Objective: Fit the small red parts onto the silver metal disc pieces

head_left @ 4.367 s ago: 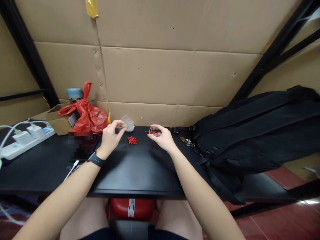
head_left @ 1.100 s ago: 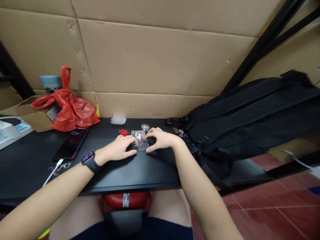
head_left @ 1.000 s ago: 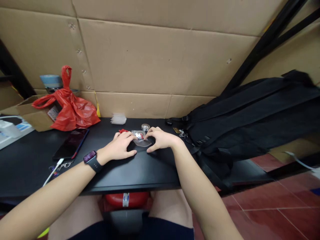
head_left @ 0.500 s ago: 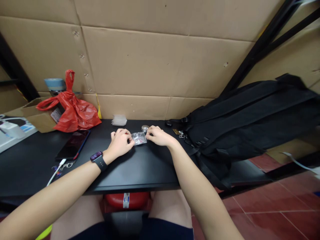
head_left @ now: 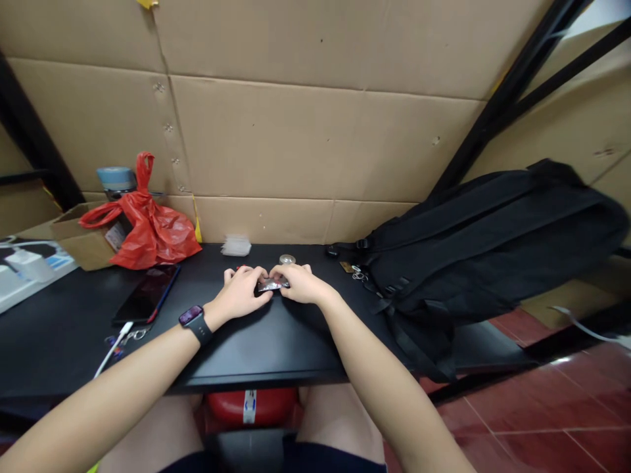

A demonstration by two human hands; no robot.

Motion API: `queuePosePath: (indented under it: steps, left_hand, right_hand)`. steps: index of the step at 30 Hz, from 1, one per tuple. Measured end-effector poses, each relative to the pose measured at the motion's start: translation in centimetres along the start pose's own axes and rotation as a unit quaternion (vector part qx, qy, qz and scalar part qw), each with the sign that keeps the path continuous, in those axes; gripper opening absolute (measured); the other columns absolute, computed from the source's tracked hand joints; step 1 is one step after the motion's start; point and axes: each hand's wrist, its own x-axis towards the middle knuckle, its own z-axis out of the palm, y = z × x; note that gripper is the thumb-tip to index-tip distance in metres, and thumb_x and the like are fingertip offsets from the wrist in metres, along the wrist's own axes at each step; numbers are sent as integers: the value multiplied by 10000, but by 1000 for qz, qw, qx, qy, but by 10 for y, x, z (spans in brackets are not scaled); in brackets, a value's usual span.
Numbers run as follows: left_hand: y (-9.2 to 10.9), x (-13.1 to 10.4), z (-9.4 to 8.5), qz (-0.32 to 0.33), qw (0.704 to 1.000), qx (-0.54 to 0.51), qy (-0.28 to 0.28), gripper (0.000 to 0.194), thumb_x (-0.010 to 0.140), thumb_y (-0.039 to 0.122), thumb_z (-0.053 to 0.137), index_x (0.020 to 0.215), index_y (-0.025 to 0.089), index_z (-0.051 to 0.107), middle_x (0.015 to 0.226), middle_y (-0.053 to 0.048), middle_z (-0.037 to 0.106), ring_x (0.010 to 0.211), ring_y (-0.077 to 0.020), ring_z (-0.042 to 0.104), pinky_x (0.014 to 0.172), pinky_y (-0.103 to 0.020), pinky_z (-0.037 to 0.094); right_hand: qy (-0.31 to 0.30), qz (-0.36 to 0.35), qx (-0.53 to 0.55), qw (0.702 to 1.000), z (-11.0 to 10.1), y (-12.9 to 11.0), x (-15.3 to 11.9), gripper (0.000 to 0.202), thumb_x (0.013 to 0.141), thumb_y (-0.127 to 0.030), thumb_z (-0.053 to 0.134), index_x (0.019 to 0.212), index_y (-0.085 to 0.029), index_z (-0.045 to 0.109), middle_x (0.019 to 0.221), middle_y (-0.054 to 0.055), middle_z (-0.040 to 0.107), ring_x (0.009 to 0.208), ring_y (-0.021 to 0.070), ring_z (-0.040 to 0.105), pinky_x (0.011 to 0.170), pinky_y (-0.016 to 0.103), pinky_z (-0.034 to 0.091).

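Nearer me than the disc point(head_left: 287, 260), my left hand point(head_left: 240, 293) and right hand point(head_left: 304, 284) pinched the packet point(head_left: 270, 286), work calling for 2 grips.

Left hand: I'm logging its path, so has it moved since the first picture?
Yes: the left hand has moved rightward, away from the red bag, and nearer the table's front edge.

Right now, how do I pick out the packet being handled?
On the black desk, between red bag and black backpack, the left hand and right hand nearly meet. The small shiny packet is in their fingers; unlike the pale stack by the cardboard wall, it's held.
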Motion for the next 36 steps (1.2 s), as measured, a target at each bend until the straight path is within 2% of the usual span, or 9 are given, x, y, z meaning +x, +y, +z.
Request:
queuePosePath:
  steps: [5, 8, 10, 15, 19, 24, 28, 32, 36]
  left_hand:
    - [-1, 0, -1, -48, 998, -30, 12, 317, 860, 232, 510, 1172, 267, 465, 960, -6, 735, 1087, -247, 597, 854, -395, 276]
    - [0, 0, -4, -92, 994, -64, 7, 336, 862, 261, 520, 1187, 268, 437, 924, 3, 744, 1038, -247, 630, 859, -389, 288]
    - [-1, -1, -5, -98, 994, -55, 2, 344, 846, 273, 544, 1175, 266, 445, 879, 11, 736, 1014, -249, 634, 849, -381, 286]
    - [-3, -3, -3, -67, 998, 13, 7, 248, 846, 311, 566, 1082, 247, 525, 838, 1, 692, 937, -233, 611, 799, -364, 274]
    - [-4, -3, -1, -23, 1000, -3, 11, 217, 869, 287, 558, 1082, 249, 540, 969, -20, 719, 1070, -244, 588, 850, -379, 286]
    - [3, -7, -5, 68, 996, -44, -33, 235, 928, 297, 509, 1158, 273, 551, 1232, -36, 670, 1207, -232, 543, 983, -407, 303]
    - [11, -8, -9, 106, 992, -55, -36, 228, 946, 328, 499, 1152, 257, 569, 1230, -53, 653, 1204, -228, 536, 1018, -395, 316]
    - [3, -4, -15, 64, 997, -36, 24, 209, 928, 297, 505, 1116, 247, 580, 1201, -57, 656, 1171, -238, 545, 969, -400, 331]
    - [-25, 1, -25, -18, 997, -34, 70, 174, 893, 259, 519, 1045, 238, 602, 1134, -46, 677, 1118, -238, 570, 916, -387, 366]
  right_hand:
    - [11, 34, 89, 995, -9, 5, -1, 240, 889, -240, 591, 1128, -246, 580, 985, 20, 740, 950, 208, 651, 829, 341, 351]
    - [18, 65, 63, 996, -10, 8, -1, 213, 895, -307, 621, 1095, -242, 594, 890, 1, 726, 875, 197, 648, 819, 336, 340]
    - [40, 65, 35, 996, -10, 10, -1, 247, 849, -282, 685, 1080, -238, 608, 953, 10, 710, 887, 191, 636, 813, 323, 323]
    - [28, -43, 24, 998, -8, 11, 0, 259, 815, -220, 741, 1064, -251, 677, 1045, 27, 655, 978, 185, 591, 812, 291, 328]
    - [-8, -79, 4, 997, -3, 6, 4, 248, 837, -258, 743, 1082, -286, 718, 1060, 41, 640, 1046, 217, 574, 869, 336, 354]
    - [-26, -9, -30, 999, -10, 13, -3, 255, 783, -160, 769, 989, -309, 754, 1114, 38, 648, 1118, 254, 572, 927, 413, 359]
    - [-14, 114, -61, 992, -26, 41, -17, 284, 715, -83, 769, 901, -297, 762, 1064, 27, 685, 1064, 264, 607, 918, 427, 382]
    - [22, 186, -124, 974, -29, 68, -11, 329, 784, -46, 635, 994, -276, 743, 1114, 71, 677, 1057, 261, 618, 852, 380, 424]
    - [74, 212, -194, 955, -18, 79, 19, 377, 859, -30, 511, 1121, -216, 708, 1178, 152, 650, 1130, 287, 593, 920, 441, 392]
